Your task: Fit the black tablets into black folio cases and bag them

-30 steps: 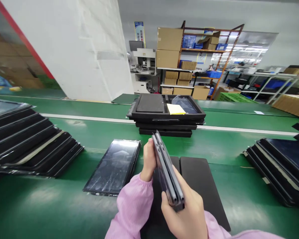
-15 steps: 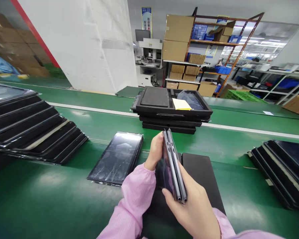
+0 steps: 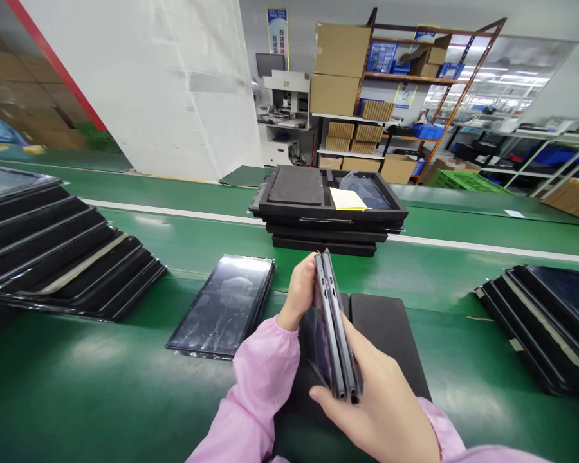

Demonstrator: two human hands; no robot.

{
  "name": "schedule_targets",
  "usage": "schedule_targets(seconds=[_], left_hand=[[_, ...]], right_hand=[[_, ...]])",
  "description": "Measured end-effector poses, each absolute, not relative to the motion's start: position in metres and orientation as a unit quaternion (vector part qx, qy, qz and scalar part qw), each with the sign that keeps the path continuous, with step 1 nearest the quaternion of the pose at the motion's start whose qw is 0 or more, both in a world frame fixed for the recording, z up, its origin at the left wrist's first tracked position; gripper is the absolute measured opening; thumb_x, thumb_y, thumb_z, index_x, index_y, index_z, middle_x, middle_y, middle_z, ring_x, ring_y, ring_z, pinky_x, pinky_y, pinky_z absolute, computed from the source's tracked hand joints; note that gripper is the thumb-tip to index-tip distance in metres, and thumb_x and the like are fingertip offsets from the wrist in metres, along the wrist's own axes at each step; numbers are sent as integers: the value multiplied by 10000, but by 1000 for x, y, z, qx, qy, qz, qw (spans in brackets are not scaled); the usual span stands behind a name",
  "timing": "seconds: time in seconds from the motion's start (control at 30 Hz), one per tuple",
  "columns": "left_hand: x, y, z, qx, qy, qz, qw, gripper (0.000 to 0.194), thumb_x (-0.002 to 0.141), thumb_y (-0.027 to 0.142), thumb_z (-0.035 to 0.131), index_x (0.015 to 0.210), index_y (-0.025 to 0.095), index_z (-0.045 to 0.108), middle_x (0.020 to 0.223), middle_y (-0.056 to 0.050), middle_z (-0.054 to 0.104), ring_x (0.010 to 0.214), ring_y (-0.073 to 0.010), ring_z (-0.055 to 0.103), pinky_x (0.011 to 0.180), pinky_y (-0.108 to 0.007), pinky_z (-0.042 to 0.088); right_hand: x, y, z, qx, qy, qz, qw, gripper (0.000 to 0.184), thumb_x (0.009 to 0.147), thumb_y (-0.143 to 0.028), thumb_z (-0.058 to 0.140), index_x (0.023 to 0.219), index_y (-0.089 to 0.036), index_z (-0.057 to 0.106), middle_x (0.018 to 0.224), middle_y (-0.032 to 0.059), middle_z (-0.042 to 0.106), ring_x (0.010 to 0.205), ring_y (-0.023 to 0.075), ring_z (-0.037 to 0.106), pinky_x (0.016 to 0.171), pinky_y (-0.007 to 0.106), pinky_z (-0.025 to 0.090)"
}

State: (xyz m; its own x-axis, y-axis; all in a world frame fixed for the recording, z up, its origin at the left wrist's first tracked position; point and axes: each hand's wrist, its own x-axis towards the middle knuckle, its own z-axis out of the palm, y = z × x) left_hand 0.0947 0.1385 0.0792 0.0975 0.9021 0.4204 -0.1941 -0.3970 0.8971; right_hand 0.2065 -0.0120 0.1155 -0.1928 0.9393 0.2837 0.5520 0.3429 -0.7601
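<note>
Two thin tablets (image 3: 335, 331) stand on edge side by side in front of me, their sides with ports facing up. My left hand (image 3: 298, 290) grips them at the far left end, its fingers mostly hidden behind the screen. Around the near right side, my right hand (image 3: 383, 392) holds the pair, its thumb stretched out at the near end. Beneath them lies a black foam pad (image 3: 390, 341). Left of my hands, a small stack of tablets in clear film (image 3: 224, 305) rests on the green surface (image 3: 125, 379).
A black foam tray (image 3: 367, 215) with a yellow paper (image 3: 348, 199) tops a stack ahead. Leaning stacks of black trays stand at left (image 3: 53, 251) and right (image 3: 535, 328). A white panel (image 3: 149, 83) rises behind; a rack (image 3: 415, 78) holds boxes.
My right hand has slid slightly down and its thumb has come away from the screen's near edge. The tablets stay between both hands. The view has shifted slightly.
</note>
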Motion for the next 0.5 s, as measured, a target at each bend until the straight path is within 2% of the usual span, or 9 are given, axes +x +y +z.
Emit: schedule_targets(seconds=[0.13,0.23,0.37,0.5], left_hand=[[94,136,81,585,280,594,477,687,780,879,403,641,216,512,585,6,493,548,-157,419,538,-309,366],[94,134,80,593,253,583,493,694,796,870,384,670,207,547,605,1,502,532,-153,408,514,-309,349],[96,133,78,609,242,579,485,695,782,887,370,638,218,491,604,7,458,548,-154,393,532,-315,343],[96,132,78,624,246,573,471,707,778,900,338,637,222,477,610,6,448,561,-157,381,550,-323,335]], right_hand=[[211,-15,123,-523,-728,316,312,903,700,-140,669,1552,-152,369,1490,98,559,1293,290,615,1013,406,581],[218,-19,121,-515,-733,340,286,955,665,-148,700,1560,-192,372,1500,97,549,1267,314,632,985,433,592],[230,-25,107,-503,-728,341,318,977,653,-221,746,1558,-287,384,1495,74,560,1171,318,686,887,415,626],[236,-30,105,-520,-700,352,340,874,679,-278,749,1505,-335,473,1429,76,622,1078,315,718,837,432,634]])
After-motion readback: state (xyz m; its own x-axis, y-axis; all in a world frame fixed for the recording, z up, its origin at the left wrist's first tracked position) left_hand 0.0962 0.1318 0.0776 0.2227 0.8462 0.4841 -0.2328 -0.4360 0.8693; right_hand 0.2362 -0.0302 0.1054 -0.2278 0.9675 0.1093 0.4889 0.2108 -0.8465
